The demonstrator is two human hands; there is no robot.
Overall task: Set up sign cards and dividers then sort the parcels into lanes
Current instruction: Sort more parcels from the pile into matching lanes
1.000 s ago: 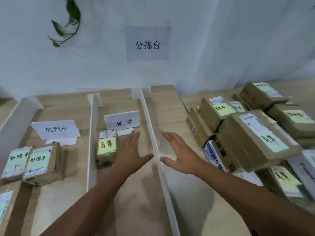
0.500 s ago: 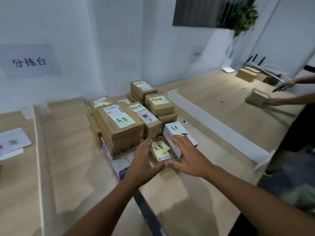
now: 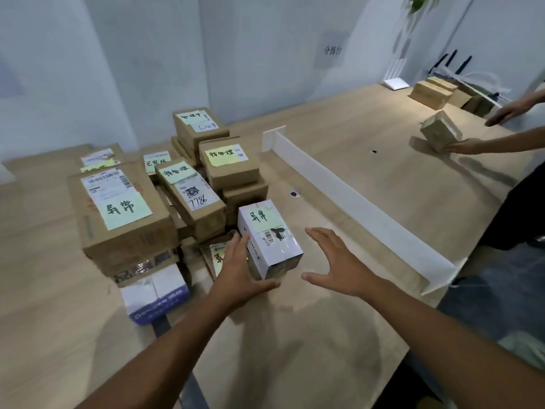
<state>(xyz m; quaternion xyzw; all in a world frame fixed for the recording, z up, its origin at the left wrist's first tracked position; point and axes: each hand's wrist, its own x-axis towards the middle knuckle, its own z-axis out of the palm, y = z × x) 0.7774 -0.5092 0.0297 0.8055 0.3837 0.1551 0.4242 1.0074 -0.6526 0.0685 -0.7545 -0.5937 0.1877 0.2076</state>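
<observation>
Hands moved off small brown parcel (image 3: 217, 256) onto white 异常-noted box (image 3: 268, 231) at front of pile (image 3: 126, 214): L hand (image 3: 236, 270) lies spread against its left side, R hand (image 3: 339, 264) spread, just beside, not touching. Next pick, prob. for 异常 lane.

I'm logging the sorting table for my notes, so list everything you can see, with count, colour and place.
white parcel: one, white with green note, front of the pile, between both grips
brown parcels: about ten, exact count hidden, brown, most with green notes, stacked on the table's left
white-and-purple box: one, under the pile's near corner
divider: one, white, upright, right of the pile
table: one, light wood
other person's parcel: one, brown, far right, under two hands
far boxes: a few, brown, back right
left grip: one, touching the white parcel's left side
right grip: one, open, apart from the parcel
</observation>
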